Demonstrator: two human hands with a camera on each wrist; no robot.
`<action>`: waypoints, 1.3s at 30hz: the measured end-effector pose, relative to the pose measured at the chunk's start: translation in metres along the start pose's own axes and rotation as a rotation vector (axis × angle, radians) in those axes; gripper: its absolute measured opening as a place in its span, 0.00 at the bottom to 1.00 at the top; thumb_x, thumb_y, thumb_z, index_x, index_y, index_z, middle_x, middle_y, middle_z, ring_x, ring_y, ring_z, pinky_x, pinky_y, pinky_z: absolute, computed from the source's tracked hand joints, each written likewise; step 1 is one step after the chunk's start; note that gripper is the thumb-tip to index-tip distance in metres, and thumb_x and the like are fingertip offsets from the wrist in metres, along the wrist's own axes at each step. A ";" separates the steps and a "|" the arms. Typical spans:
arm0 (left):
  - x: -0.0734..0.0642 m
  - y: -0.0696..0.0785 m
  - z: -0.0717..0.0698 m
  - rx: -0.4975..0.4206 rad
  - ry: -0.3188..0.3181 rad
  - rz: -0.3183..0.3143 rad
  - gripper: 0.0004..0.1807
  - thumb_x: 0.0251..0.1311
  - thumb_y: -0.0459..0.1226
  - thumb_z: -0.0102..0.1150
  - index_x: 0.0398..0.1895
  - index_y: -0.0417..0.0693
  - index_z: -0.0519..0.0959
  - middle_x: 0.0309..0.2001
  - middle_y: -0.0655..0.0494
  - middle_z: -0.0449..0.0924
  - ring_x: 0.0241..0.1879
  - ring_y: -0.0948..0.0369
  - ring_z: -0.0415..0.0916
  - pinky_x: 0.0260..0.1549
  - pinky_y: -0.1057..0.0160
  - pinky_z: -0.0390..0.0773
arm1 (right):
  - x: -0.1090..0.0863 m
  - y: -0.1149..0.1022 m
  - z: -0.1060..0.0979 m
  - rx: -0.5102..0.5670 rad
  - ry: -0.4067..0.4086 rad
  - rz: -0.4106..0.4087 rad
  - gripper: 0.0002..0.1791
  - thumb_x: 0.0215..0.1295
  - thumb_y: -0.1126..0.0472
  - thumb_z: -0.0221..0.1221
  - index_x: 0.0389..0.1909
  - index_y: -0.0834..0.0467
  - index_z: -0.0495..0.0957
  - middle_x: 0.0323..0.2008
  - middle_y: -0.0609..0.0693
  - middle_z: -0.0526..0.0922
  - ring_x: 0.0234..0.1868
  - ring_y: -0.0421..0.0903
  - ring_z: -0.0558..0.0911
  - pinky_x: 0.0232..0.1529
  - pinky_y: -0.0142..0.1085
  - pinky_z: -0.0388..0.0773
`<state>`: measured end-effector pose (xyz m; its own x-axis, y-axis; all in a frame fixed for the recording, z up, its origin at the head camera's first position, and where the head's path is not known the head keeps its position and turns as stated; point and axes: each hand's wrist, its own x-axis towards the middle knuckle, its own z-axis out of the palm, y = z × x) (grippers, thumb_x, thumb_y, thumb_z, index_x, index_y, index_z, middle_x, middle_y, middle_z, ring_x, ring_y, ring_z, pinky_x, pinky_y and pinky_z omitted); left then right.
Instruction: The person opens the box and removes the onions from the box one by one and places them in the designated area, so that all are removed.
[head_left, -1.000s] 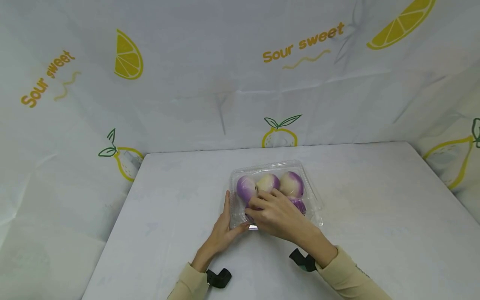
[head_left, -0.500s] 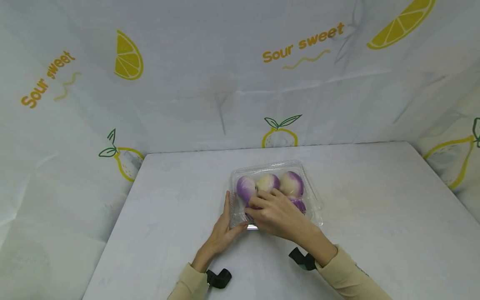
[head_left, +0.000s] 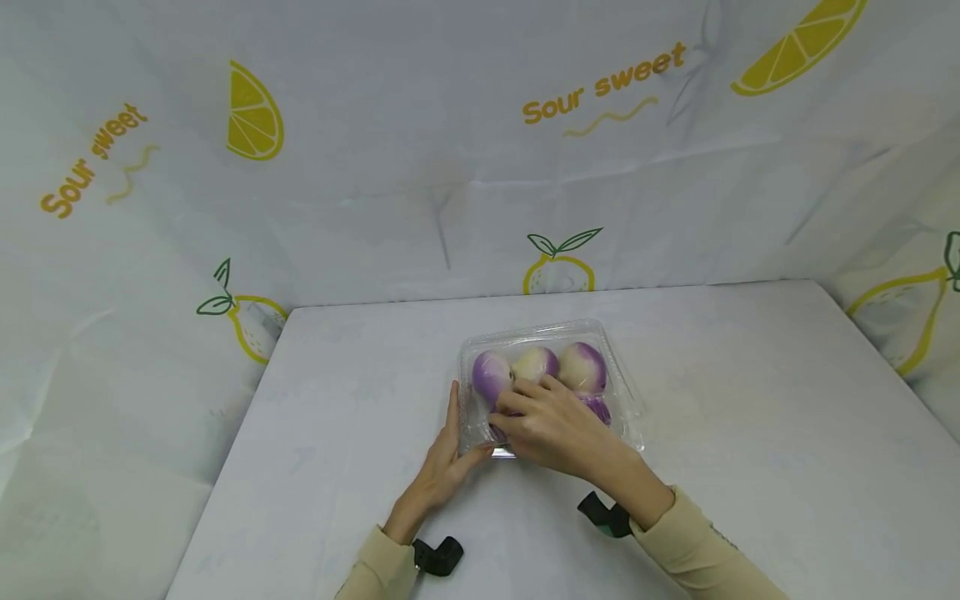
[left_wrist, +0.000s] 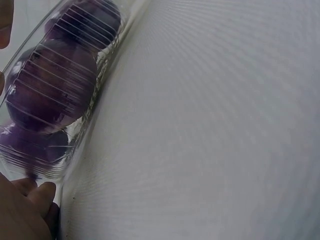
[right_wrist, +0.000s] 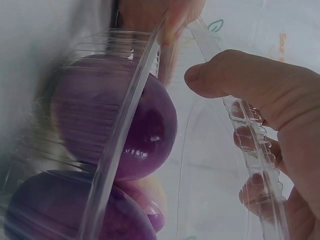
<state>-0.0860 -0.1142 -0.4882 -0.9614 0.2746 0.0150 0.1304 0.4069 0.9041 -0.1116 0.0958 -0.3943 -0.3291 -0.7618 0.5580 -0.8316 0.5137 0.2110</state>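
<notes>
A clear plastic clamshell box [head_left: 622, 358] stands on the white table with several purple-and-white round vegetables [head_left: 582, 368], seemingly turnips or onions. My left hand [head_left: 441, 471] lies against its near left corner, fingers straight along the left side and thumb at the front edge. Over the front part of the box is my right hand [head_left: 558, 429], its fingers bent and partly hiding the contents. In the right wrist view, the thumb and fingers straddle the ridged rim of the lid [right_wrist: 262, 165], which stands apart from the base rim [right_wrist: 117, 135]. The left wrist view shows the ribbed side wall.
The white table [head_left: 360, 392] extends around the box on every side. Behind and beside it hangs a white cloth [head_left: 375, 225] with lemon prints. Black wrist cameras [head_left: 439, 557] sit below both wrists, by the beige sleeves [head_left: 697, 542].
The head view has shifted very slightly. Both hands and the box keep nearly the same places.
</notes>
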 end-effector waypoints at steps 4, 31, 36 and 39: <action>-0.001 0.000 0.000 0.026 0.009 0.010 0.54 0.65 0.46 0.51 0.83 0.46 0.28 0.83 0.37 0.35 0.81 0.36 0.42 0.76 0.31 0.48 | 0.001 0.002 -0.003 0.014 -0.006 0.000 0.15 0.45 0.58 0.78 0.37 0.47 0.90 0.35 0.39 0.83 0.40 0.40 0.79 0.38 0.34 0.77; -0.003 0.009 -0.004 0.174 0.026 0.048 0.63 0.61 0.57 0.64 0.83 0.46 0.30 0.83 0.40 0.35 0.81 0.39 0.43 0.76 0.34 0.53 | -0.006 0.004 -0.033 0.124 0.029 0.270 0.23 0.52 0.55 0.77 0.51 0.50 0.85 0.43 0.46 0.83 0.50 0.48 0.79 0.52 0.46 0.75; -0.001 0.016 -0.013 0.180 -0.002 0.023 0.71 0.53 0.59 0.72 0.84 0.49 0.29 0.84 0.40 0.36 0.82 0.40 0.40 0.75 0.32 0.53 | -0.005 0.002 -0.037 0.119 0.029 0.272 0.23 0.52 0.53 0.77 0.51 0.50 0.86 0.42 0.46 0.82 0.49 0.48 0.79 0.52 0.46 0.75; -0.001 0.021 -0.019 0.189 -0.022 0.001 0.75 0.47 0.60 0.76 0.84 0.49 0.31 0.84 0.41 0.37 0.82 0.40 0.40 0.74 0.31 0.54 | -0.004 0.000 -0.040 0.112 0.028 0.274 0.23 0.52 0.52 0.77 0.50 0.50 0.86 0.41 0.45 0.83 0.47 0.48 0.79 0.51 0.45 0.76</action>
<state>-0.0867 -0.1220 -0.4609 -0.9559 0.2935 0.0050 0.1769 0.5626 0.8076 -0.0929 0.1145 -0.3642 -0.5366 -0.5887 0.6045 -0.7583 0.6508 -0.0393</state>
